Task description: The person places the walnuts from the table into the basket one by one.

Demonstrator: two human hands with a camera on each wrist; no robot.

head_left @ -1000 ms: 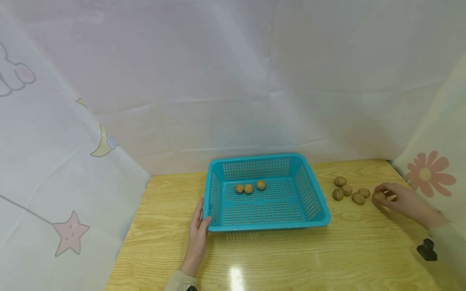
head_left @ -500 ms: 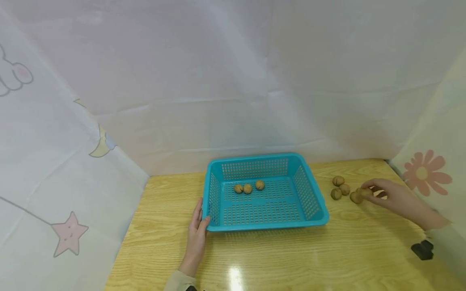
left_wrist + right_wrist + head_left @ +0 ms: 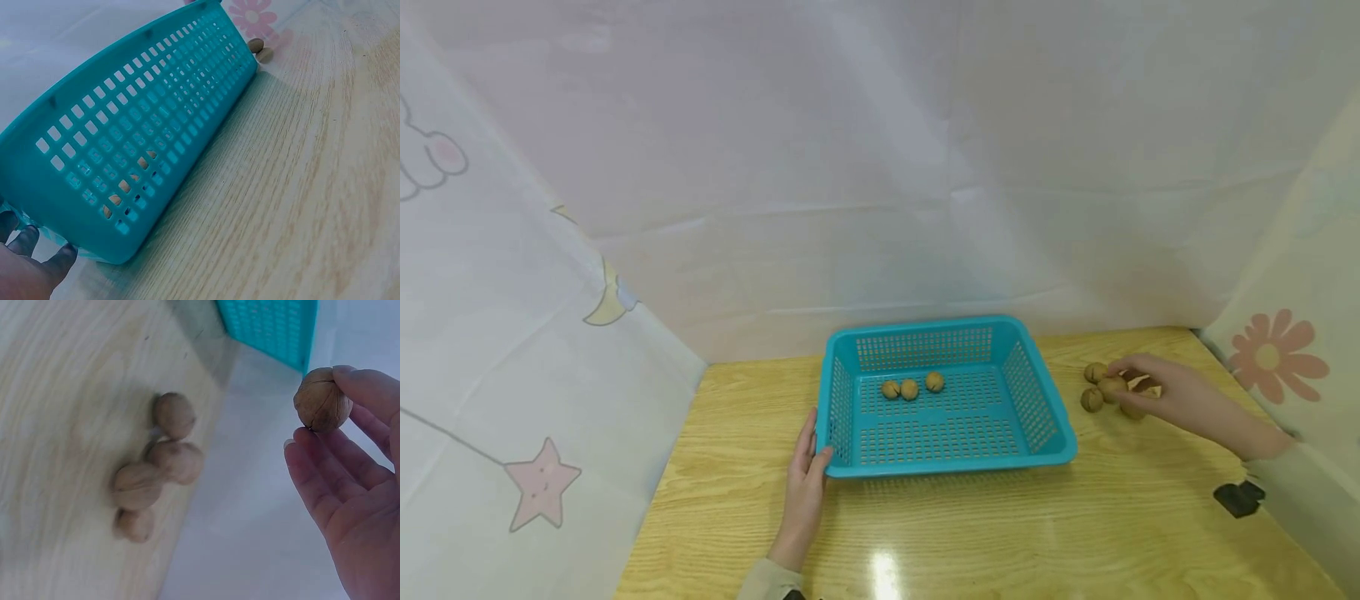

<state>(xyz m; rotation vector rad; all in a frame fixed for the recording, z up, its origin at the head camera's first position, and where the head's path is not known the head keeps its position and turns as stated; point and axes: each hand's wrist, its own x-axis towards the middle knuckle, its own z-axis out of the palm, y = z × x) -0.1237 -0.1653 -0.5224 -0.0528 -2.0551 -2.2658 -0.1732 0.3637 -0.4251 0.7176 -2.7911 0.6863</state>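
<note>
A turquoise plastic basket [image 3: 940,467] with perforated walls sits on the table, and three walnuts [image 3: 909,389] lie on its floor. My left hand [image 3: 805,483] grips its left wall near the front corner, thumb over the rim; the left wrist view shows the fingertips [image 3: 61,259] against the basket [image 3: 37,169]. To the basket's right, my right hand [image 3: 1180,396] pinches a walnut [image 3: 322,400] between thumb and fingers, raised above the table. Below it several loose walnuts [image 3: 137,485] lie in a cluster; the hand partly hides them in the head view.
The light wood table [image 3: 970,533] reaches back to a pale hanging cloth [image 3: 880,183]. More printed cloth stands at the left and at the right, beside the right arm. Bare tabletop lies in front of the basket.
My right hand has lifted a walnut from the right end of the cluster and carried it left over the other walnuts. The left hand and basket have stayed put.
</note>
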